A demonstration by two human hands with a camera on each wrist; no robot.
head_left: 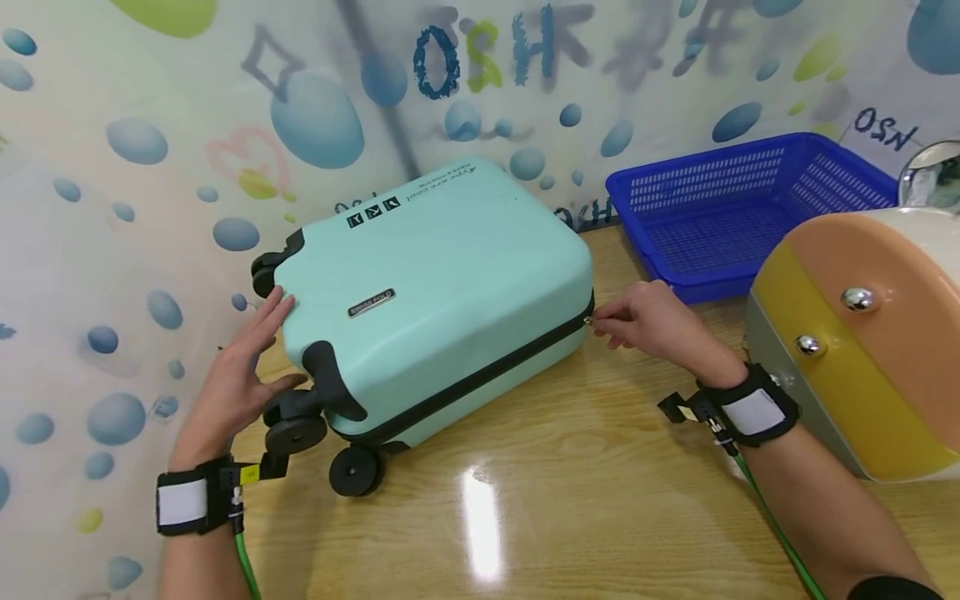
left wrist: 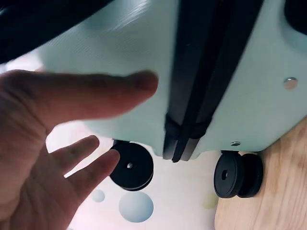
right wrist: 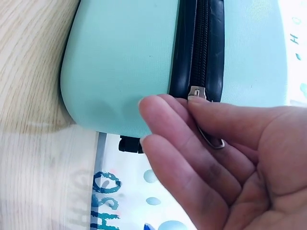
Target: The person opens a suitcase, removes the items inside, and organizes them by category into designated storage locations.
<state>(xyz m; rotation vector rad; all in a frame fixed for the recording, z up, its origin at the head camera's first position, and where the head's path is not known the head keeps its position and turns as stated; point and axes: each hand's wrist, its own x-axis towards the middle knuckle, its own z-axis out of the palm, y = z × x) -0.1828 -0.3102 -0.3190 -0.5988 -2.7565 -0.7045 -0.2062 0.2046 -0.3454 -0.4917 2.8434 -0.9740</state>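
Observation:
A mint-green hard-shell suitcase lies flat on the wooden table, its black wheels toward the left. A black zipper runs around its side. At the suitcase's right corner, my right hand pinches the metal zipper pull between thumb and fingers. My left hand rests against the wheel end, fingertips on the shell's edge and thumb beside a near wheel. In the left wrist view its fingers are extended and spread, holding nothing.
Behind on the right stands a blue plastic basket. An orange, yellow and white rounded case with silver knobs sits near my right forearm. A round mirror is partly visible above it. A patterned sheet hangs behind the table.

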